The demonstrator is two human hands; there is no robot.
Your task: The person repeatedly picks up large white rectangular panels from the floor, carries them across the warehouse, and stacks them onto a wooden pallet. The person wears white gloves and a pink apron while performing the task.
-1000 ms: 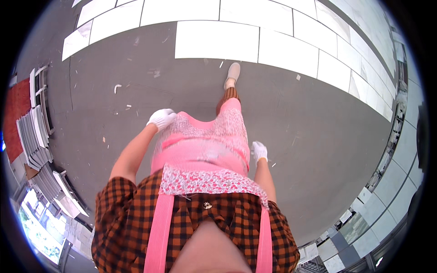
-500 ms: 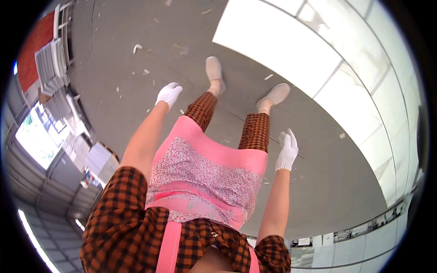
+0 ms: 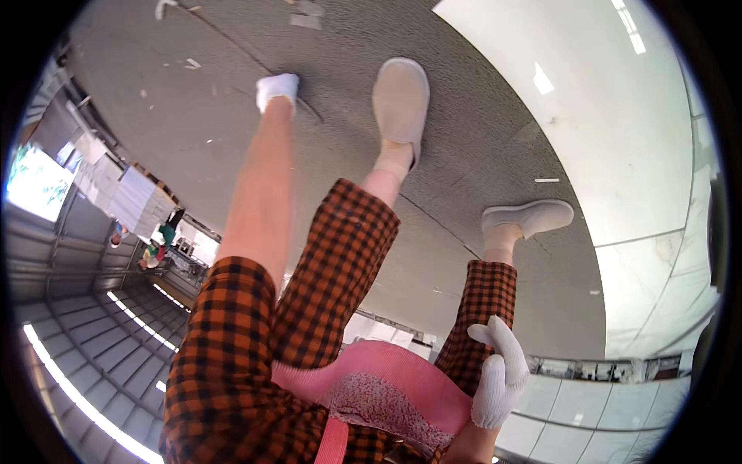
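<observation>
My left hand (image 3: 277, 87), in a white knit glove, reaches far out over the grey floor (image 3: 340, 263), beside a shoe. Its fingers are foreshortened and blurred, so I cannot make out their pose or anything in them. A thin dark line on the floor runs past this hand. My right hand (image 3: 501, 375), gloved the same way, is raised by my right knee with fingers loosely bent and apart, holding nothing. The pink apron (image 3: 386, 367) bunches at my lap, above checked orange and black trousers (image 3: 340, 267).
Large glossy white panels (image 3: 618, 139) curve along the right. Pale scraps, including a bent white piece (image 3: 164, 8) and flat strips (image 3: 308, 14), lie about the floor. At the far left stand stacked pale boards (image 3: 133, 197) and a person in green and red (image 3: 152, 254).
My left arm has stretched forward and down toward the floor. My body has bent lower, with the legs in a wider step. The right hand has come down nearer my knee.
</observation>
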